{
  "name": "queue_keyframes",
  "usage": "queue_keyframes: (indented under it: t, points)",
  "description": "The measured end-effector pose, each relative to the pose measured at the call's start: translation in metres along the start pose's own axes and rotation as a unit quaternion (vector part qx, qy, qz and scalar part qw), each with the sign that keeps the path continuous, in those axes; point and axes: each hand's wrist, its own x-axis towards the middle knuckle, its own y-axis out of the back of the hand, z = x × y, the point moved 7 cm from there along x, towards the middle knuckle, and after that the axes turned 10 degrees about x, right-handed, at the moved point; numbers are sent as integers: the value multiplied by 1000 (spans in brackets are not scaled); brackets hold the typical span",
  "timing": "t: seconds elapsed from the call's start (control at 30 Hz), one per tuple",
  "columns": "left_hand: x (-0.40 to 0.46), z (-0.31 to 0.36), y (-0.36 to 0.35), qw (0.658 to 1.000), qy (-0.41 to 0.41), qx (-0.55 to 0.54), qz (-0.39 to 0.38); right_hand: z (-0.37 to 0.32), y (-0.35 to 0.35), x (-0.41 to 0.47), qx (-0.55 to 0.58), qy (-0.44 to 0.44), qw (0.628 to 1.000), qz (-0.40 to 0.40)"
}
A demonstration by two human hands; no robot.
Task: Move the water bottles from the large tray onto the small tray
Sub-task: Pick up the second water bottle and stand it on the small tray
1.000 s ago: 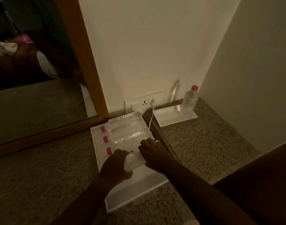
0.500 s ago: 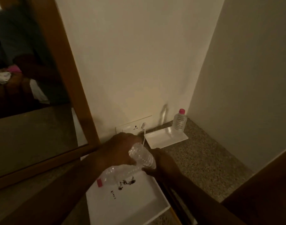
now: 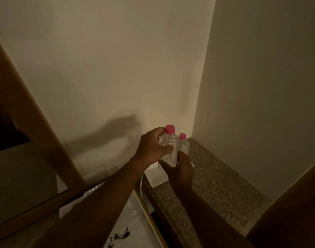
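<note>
Both my hands hold one clear water bottle (image 3: pixel 168 147) with a pink cap, upright above the small white tray (image 3: pixel 155 177). My left hand (image 3: pixel 150 147) grips its upper body and my right hand (image 3: pixel 178 169) cups its base. A second pink-capped bottle (image 3: pixel 183 144) stands upright just behind it at the tray's far right corner. The large white tray (image 3: pixel 137 228) lies at the lower centre, mostly hidden under my left forearm, with a dark mark on its floor. Clear bottles (image 3: pixel 92 192) lying in it show only in part beside my arm.
A wood-framed mirror (image 3: pixel 51 145) leans along the left. A wall socket plate (image 3: pixel 115 164) with a white cable (image 3: pixel 140 183) sits between the trays. The speckled stone ledge (image 3: pixel 219 190) runs into the wall corner at right. A dark wooden edge (image 3: pixel 285 208) crosses the lower right.
The bottle came off the large tray, turned from lying to upright, and travelled right and away to above the small tray. The camera tilted up, so the large tray dropped low in view.
</note>
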Motion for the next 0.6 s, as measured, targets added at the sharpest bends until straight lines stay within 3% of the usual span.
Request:
queue_keyframes:
  t: [0.2, 0.6]
  points:
    - [35, -37, -38, 1000, 23, 16, -5, 43, -17, 32, 41, -2, 999, -12]
    - [54, -103, -113, 997, 37, -10, -64, 143, -23, 43, -55, -46, 997, 12]
